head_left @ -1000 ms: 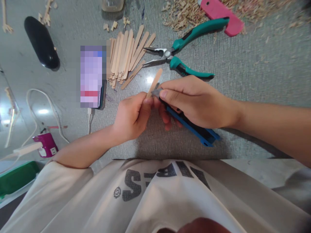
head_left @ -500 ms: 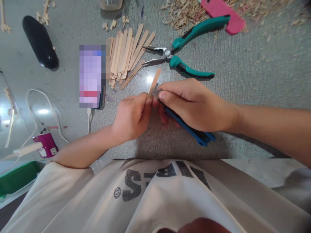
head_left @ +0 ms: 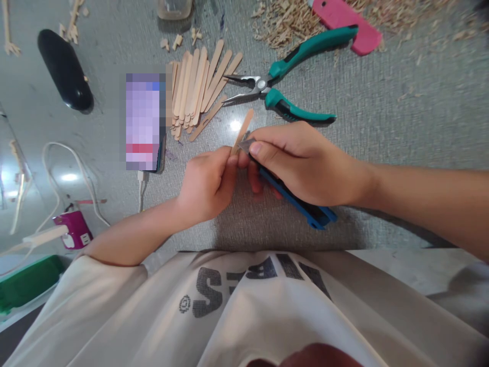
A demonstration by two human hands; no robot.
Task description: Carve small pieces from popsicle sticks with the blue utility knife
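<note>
My left hand (head_left: 208, 181) pinches the lower end of a wooden craft stick (head_left: 243, 127), which slants up and to the right. Closed around a blue utility knife (head_left: 294, 196) is my right hand (head_left: 301, 163), its thumb pressed near the blade. The knife's short metal blade (head_left: 246, 145) meets the stick close to my left thumb. Just beyond lies a pile of craft sticks (head_left: 191, 86), and one notched stick (head_left: 208, 120) rests at its near edge.
Teal-handled needle-nose pliers (head_left: 261, 85) lie open beyond my right hand. Wood shavings (head_left: 286, 23) and a pink cutter (head_left: 347, 25) are at the back. To the left are a phone (head_left: 142, 122) on a cable, a black case (head_left: 64, 70) and a purple adapter (head_left: 74, 229).
Both hands keep their grips on the stick and the knife, with barely any movement. The whole view has shifted very slightly.
</note>
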